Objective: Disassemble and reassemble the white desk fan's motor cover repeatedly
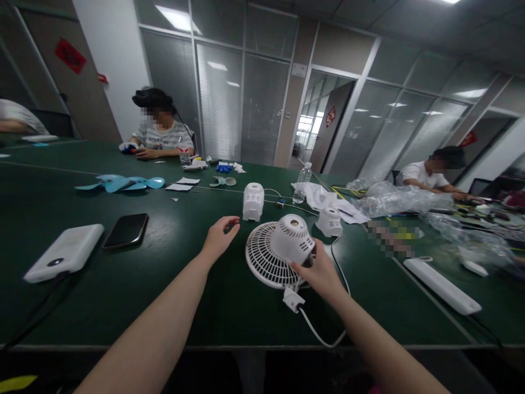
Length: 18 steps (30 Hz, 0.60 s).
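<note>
**White fan housing and round grille, right grip engaged**

My right grip [322,271] is holding the white fan housing [289,241] by its lower right side, thumb in front, fingers partly hidden. The housing is resting on the round grille [258,249], which is lying on the bench [229,306]. My left grip [219,232] is hovering left of the grille, fingers loosely curled, holding nothing. Beyond the grille, a white cover [253,202] is standing upright; a second cover [329,221] is sitting to the grille's right. A white block [293,299] is lying at the grille's near edge, its cable [315,331] trailing.

Handling: the housing is appearing stiff and smooth, probably slippery to dry fingers; any weight inside is staying hidden. Its broad sides are offering the surest hold; the grille's thin ribs are probably needing gentler treatment.

Lettering: no brand or label is reading legibly, on the grille or around it.
</note>
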Motion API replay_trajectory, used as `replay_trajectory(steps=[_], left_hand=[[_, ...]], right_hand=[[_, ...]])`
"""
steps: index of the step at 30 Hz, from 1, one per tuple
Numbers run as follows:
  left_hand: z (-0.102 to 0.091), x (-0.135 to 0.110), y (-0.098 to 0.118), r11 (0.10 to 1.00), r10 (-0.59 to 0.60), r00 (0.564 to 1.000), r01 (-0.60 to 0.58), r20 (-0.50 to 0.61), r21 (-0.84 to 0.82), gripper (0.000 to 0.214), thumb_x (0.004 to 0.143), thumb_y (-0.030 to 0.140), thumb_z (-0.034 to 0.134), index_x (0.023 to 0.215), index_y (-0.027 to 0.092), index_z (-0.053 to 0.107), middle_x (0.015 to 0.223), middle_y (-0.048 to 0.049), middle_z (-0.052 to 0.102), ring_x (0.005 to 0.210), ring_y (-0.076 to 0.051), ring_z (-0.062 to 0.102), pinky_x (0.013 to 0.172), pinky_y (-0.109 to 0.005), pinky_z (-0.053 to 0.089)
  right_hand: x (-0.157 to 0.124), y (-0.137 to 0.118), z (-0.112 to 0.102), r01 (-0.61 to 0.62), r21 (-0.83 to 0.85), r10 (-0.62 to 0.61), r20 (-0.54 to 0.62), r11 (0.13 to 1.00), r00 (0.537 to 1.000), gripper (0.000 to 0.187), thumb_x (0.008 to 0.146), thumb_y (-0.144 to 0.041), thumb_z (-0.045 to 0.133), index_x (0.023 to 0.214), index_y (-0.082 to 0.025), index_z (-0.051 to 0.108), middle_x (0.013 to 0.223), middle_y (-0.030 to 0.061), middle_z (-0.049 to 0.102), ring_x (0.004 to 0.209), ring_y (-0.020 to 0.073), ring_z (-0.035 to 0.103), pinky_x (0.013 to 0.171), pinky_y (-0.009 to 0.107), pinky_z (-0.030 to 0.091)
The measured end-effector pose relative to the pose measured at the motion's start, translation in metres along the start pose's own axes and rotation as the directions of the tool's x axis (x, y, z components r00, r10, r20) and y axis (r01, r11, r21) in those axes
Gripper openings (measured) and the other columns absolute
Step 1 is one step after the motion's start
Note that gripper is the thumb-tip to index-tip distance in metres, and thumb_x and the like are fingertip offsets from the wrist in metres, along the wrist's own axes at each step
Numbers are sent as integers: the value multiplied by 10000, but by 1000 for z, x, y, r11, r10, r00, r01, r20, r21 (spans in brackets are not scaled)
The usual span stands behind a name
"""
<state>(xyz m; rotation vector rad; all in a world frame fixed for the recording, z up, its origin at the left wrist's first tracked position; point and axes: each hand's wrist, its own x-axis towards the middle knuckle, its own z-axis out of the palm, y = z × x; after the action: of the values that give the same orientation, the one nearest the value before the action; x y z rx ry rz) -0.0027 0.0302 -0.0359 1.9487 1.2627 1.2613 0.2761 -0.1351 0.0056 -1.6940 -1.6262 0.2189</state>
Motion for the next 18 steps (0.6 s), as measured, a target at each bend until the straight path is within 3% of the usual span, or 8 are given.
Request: replay_trajectory(steps=[4,11,14,18], left_hand=[[5,-1,-9,999,-35,997,36,66,-11,280,854,334,535,1083,221,650,1053,-35,685,952,-196,642,869,-338,511],[12,-8,-13,994,-111,969,113,220,7,252,841,281,556,1063,245,670,1000,-20,706,870,-175,673,783,-298,532],[10,-9,-10,991,-134,960,132,247,24,249,847,281,556,1066,250,670,1012,-21,707,884,-176,673,792,-296,526],[6,-10,-7,988,-154,951,148,267,41,255,854,275,549,1081,253,663,1040,-20,703,915,-173,667,803,-284,518]], right_hand=[[-27,34,-37,-196,-97,179,-159,976,971,684,669,-532,683,1209,-197,430,1028,110,675,902,281,675,766,389,529],[-38,85,-98,-510,-195,408,-395,838,823,829,572,-641,683,1193,-144,448,1063,190,661,923,339,660,730,397,507],[-37,89,-107,-565,-183,459,-410,805,788,845,563,-650,679,1194,-134,455,1053,198,660,928,356,658,728,403,503],[-34,84,-103,-578,-202,464,-418,790,781,868,595,-658,659,1237,-117,435,1093,216,645,974,383,645,745,420,503]])
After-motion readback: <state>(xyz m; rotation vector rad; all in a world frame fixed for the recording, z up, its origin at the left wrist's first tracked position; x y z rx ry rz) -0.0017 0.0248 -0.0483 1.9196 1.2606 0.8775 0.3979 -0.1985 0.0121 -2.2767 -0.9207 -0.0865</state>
